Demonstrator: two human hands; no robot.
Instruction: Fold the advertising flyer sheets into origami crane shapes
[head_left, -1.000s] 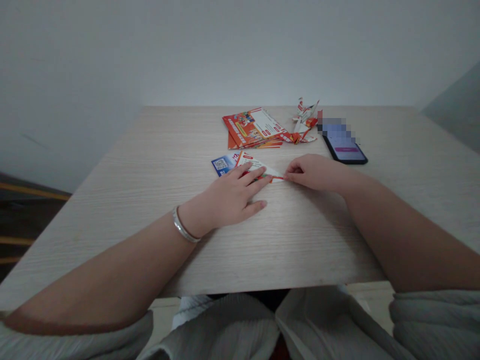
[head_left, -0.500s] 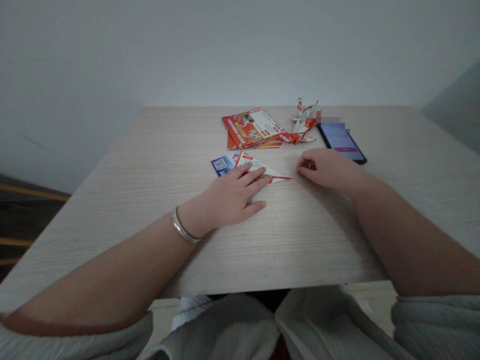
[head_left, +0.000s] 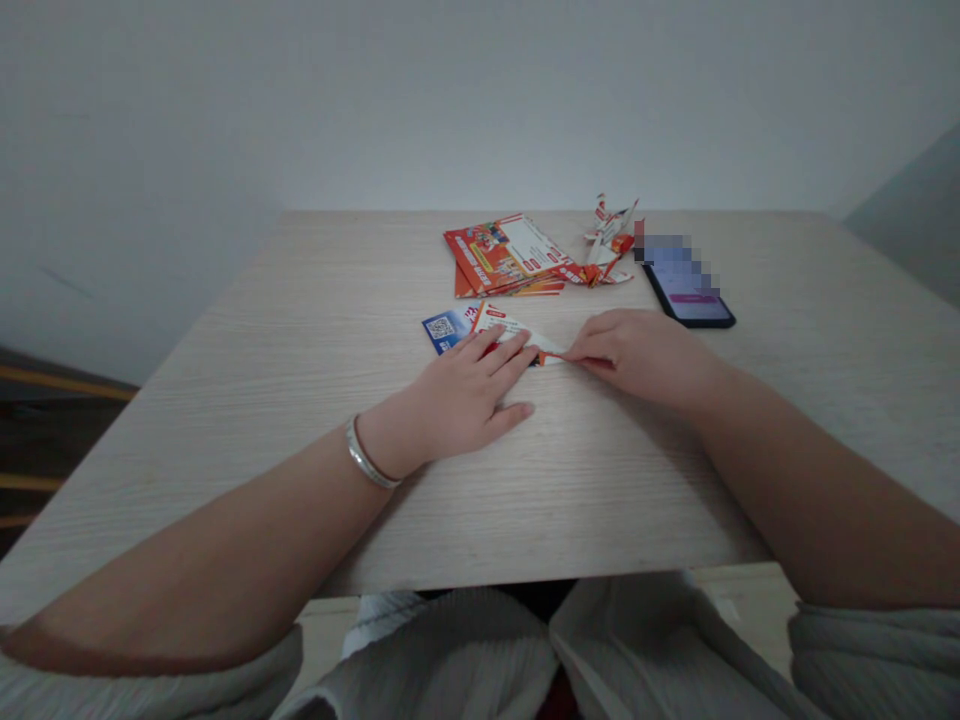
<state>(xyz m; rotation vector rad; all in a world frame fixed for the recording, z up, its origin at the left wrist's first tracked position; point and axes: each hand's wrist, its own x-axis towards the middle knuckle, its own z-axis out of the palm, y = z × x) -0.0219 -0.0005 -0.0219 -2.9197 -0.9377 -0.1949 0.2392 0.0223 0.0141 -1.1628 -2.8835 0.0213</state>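
Note:
A partly folded paper leaflet, white and red with a blue corner bearing a QR code, lies flat on the table. Across its lower part rests my left hand, fingers spread, hiding much of the print. At the paper's pointed right end, my right hand pinches the tip between thumb and forefinger. A silver bracelet circles my left wrist.
Behind the paper lies a stack of red and white leaflets. Beside it stands a folded paper crane, touching or overlapping the stack. A smartphone with a lit screen lies to the right on the pale wooden table; a wall rises behind.
My right hand has moved left and closed on the paper's right tip. My left hand has stayed spread on the paper.

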